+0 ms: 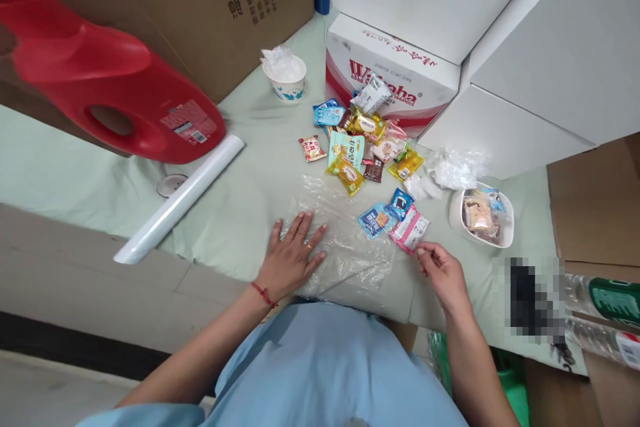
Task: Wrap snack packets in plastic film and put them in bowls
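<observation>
Resting flat near the front edge of the tabletop (240,203), the left hand (291,257) spreads its fingers over the left margin of a clear plastic bag (345,273), gripping nothing. Farther right along that edge, the right hand (443,272) has thumb and fingertips brought together at the near corner of a pink packet (411,230), apparently pinching it. The packet lies at the bag's right side against two blue packets (376,220).

Lifting it carelessly could drag those neighbours along, since they crowd together. A pinch on one corner might slip, and the thin bag could bunch if the left palm shifts. A swing rightward might bump the white bowl (507,233).

The bag's mouth is hard to make out, and the left palm hides whatever lies beneath. Pixelation blots out something towards the tabletop's near right corner; bottles (613,300) beyond are cut off.
</observation>
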{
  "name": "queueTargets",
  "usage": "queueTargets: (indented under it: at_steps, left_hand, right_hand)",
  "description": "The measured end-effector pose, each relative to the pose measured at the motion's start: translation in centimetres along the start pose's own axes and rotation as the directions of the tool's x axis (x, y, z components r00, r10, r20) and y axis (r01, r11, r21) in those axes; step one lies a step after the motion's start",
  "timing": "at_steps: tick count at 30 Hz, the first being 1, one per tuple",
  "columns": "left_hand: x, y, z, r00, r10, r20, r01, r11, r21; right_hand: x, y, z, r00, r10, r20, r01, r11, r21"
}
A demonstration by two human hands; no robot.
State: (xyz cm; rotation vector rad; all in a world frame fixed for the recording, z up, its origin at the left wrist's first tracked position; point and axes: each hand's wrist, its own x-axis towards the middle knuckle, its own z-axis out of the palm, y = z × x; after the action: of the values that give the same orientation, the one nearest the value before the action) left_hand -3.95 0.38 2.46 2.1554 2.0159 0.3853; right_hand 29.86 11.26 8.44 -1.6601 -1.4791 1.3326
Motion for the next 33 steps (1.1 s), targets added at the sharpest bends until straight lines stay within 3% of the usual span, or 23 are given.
queueTargets:
  at_steps: [2, 4, 8, 9, 11, 15, 17, 20, 22, 25, 27, 30, 33]
  left_hand:
    - [0.2, 0.2, -0.1, 1.000, 0.001, 0.012, -0.001, 1.000, 0.005]
    - [0.4, 0.3, -0.2, 1.000, 0.002, 0.008, -0.002, 1.000, -0.001]
    - [0.4, 0.2, -0.3, 1.000, 0.014, -0.011, -0.014, 1.000, -0.008]
    - [0.4, 0.2, -0.3, 1.000, 0.017, -0.012, -0.017, 1.000, -0.002]
    - [0.3, 0.2, -0.4, 1.000, 0.022, -0.013, -0.022, 1.000, 0.007]
    - [0.3, 0.2, -0.4, 1.000, 0.007, -0.027, -0.007, 1.000, -0.005]
    - [0.3, 0.2, -0.4, 1.000, -0.003, -0.028, 0.002, 1.000, -0.015]
    - [0.3, 0.2, -0.3, 1.000, -0.009, -0.024, 0.009, 1.000, -0.023]
    - [0.3, 0.2, -0.2, 1.000, -0.015, -0.018, 0.014, 1.000, -0.027]
    - [0.3, 0.2, -0.1, 1.000, -0.016, -0.003, 0.016, 0.999, -0.029]
    - [0.3, 0.3, 0.0, 1.000, -0.014, -0.006, 0.014, 0.999, -0.030]
    - [0.4, 0.3, 0.0, 1.000, -0.019, -0.024, 0.019, 1.000, -0.020]
    - [0.3, 0.2, -0.1, 1.000, -0.011, -0.029, 0.011, 1.000, -0.008]
  right_hand:
    - [2.1, -2.3, 1.1, 0.990, -0.140, -0.022, 0.137, 0.985, -0.106]
    - [4.9, -4.7, 3.5, 0.955, -0.293, 0.035, 0.294, 0.934, -0.205]
    - [11.2, -8.3, 9.6, 0.822, -0.554, 0.128, 0.555, 0.731, -0.397]
    - [12.6, -8.8, 11.0, 0.805, -0.570, 0.168, 0.577, 0.684, -0.447]
    - [14.5, -9.6, 13.4, 0.816, -0.518, 0.258, 0.566, 0.620, -0.543]
    - [15.9, -10.2, 15.3, 0.909, -0.257, 0.329, 0.416, 0.624, -0.662]
    - [15.7, -10.1, 14.6, 0.935, -0.179, 0.306, 0.343, 0.681, -0.648]
    - [14.1, -9.8, 11.8, 0.952, -0.255, 0.168, 0.306, 0.793, -0.527]
    - [12.1, -9.4, 10.0, 0.938, -0.330, 0.109, 0.346, 0.853, -0.391]
    - [8.1, -8.4, 9.1, 0.889, -0.410, 0.203, 0.449, 0.866, -0.218]
    - [5.4, -7.4, 10.0, 0.823, -0.484, 0.296, 0.551, 0.808, -0.210]
    - [2.4, -5.1, 12.1, 0.710, -0.560, 0.426, 0.699, 0.630, -0.338]
    - [1.4, -2.9, 13.4, 0.677, -0.534, 0.506, 0.736, 0.478, -0.480]
